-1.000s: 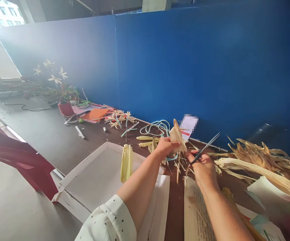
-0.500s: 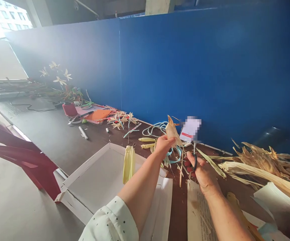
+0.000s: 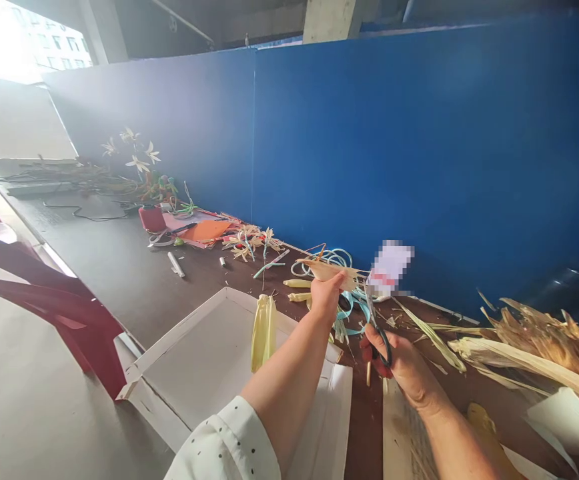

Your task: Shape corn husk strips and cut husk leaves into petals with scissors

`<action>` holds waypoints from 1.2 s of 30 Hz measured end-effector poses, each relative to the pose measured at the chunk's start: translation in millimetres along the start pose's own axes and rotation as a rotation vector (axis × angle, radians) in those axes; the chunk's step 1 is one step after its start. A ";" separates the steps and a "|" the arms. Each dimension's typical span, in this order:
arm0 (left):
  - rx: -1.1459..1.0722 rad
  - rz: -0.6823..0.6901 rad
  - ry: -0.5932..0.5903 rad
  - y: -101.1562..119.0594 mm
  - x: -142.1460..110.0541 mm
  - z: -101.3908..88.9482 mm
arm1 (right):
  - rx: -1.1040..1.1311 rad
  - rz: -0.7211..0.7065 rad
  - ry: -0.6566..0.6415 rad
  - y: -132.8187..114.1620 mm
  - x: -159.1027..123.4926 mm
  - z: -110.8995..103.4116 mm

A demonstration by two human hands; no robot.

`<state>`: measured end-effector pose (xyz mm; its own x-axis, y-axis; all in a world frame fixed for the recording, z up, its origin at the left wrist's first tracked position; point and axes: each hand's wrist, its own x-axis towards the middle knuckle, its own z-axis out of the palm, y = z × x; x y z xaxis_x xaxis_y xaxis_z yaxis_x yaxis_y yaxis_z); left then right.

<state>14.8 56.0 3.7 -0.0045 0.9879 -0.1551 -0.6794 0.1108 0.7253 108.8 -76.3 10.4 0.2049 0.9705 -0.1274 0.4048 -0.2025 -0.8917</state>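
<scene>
A dry, pale piece of corn husk (image 3: 330, 272) is pinched in my left hand (image 3: 325, 297), its brownish tip pointing left. My right hand (image 3: 403, 365) is closed around the black handles of a pair of scissors (image 3: 382, 347). The scissor blades point up and away, close to the right end of the husk; whether they touch it I cannot tell. Below and behind my left hand lie light blue ribbon (image 3: 353, 313) and pale green husk buds (image 3: 297, 283). A folded yellow-green husk (image 3: 263, 333) rests on the edge of a white cardboard box lid (image 3: 179, 347).
Dried husks (image 3: 544, 333) are heaped at the right, near a white container (image 3: 574, 420). Husk flowers (image 3: 249, 243), orange paper (image 3: 207, 231) and a red box (image 3: 152, 219) lie farther left on the dark table (image 3: 119, 267). A blue partition (image 3: 394, 133) stands behind; a red chair (image 3: 79, 327) is at left.
The husk in my left hand has turned from upright to nearly level. My right hand has brought the scissors up to its right end. The view has shifted slightly left.
</scene>
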 end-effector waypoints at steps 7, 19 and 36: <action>-0.099 -0.011 0.070 -6.2 9.6 -2.2 | 0.131 0.042 -0.205 9.4 4.1 0.1; -0.178 -0.103 0.037 -9.5 5.5 3.4 | 0.124 0.081 -0.098 12.4 8.9 2.1; -0.139 -0.136 -0.041 -22.8 -16.8 15.2 | 0.099 0.050 0.142 23.0 16.9 -2.5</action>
<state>41.5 38.6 -0.1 0.1223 0.9687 -0.2160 -0.7665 0.2304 0.5995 123.8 -64.8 -11.2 0.3494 0.9298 -0.1161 0.3025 -0.2292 -0.9252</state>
